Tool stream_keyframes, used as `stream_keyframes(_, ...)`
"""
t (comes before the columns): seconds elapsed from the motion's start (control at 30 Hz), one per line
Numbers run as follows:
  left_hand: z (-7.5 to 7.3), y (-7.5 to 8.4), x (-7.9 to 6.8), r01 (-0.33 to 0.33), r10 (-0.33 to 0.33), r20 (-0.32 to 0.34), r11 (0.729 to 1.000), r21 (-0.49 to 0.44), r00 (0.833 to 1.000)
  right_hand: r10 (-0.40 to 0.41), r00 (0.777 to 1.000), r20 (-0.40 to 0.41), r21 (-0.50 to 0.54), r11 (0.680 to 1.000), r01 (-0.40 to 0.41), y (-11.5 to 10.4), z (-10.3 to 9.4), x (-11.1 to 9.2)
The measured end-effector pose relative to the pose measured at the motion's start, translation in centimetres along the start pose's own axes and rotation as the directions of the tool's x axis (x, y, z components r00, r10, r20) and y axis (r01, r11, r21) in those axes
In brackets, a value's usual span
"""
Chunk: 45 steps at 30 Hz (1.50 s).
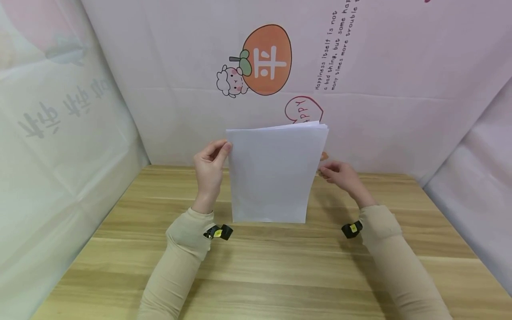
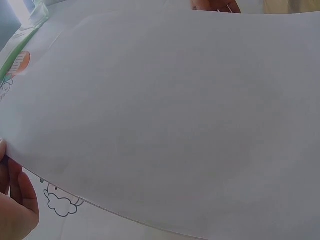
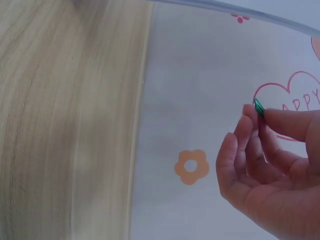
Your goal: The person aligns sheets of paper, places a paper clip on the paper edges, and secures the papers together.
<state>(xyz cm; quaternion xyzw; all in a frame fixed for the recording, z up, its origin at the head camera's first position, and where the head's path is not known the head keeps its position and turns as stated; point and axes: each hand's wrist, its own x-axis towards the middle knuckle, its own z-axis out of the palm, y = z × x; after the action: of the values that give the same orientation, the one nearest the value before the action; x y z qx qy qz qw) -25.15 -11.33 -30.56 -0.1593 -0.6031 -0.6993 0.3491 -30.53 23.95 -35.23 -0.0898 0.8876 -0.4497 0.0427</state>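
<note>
Paper sheets (image 1: 272, 178) partly hide the printed heart (image 1: 304, 109) on the backdrop (image 1: 180, 115).

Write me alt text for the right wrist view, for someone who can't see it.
A right hand pinches a small green item, too small to identify. Behind it is a pale backdrop printed with an orange flower and a red heart; a wooden table fills the left, and an edge of white paper crosses the upper right.
</note>
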Motion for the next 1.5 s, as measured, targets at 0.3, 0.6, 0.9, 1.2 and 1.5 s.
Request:
stream_keyframes(0.3,-0.1,-0.1,-0.1,-0.008,0.008,0.016,1.0,-0.009,1.0,0.001,1.0,-0.012,0.146,0.989,0.001,-0.5,-0.2,-0.6)
stream_keyframes(0.6,-0.1,-0.1,-0.1,-0.019,0.019,0.024,1.0,0.008,1.0,0.043,0.999,0.016,0.234,0.971,-0.046,-0.6,-0.3,-1.0)
stream_keyframes(0.9,-0.1,-0.2,0.0,-0.022,0.022,0.02,1.0,-0.006,1.0,0.125,0.981,0.145,0.544,0.819,-0.185,0.6,-0.2,-1.5)
stream_keyframes(1.2,0.0,-0.1,0.0,-0.019,0.019,0.018,1.0,-0.001,1.0,0.088,0.976,0.199,0.66,0.724,-0.2,1.7,-0.1,-1.7)
stream_keyframes(1.5,-0.1,-0.2,-0.1,-0.018,0.018,0.016,1.0,-0.003,1.0,0.116,0.965,0.236,0.661,0.709,-0.247,2.1,-0.2,-1.8)
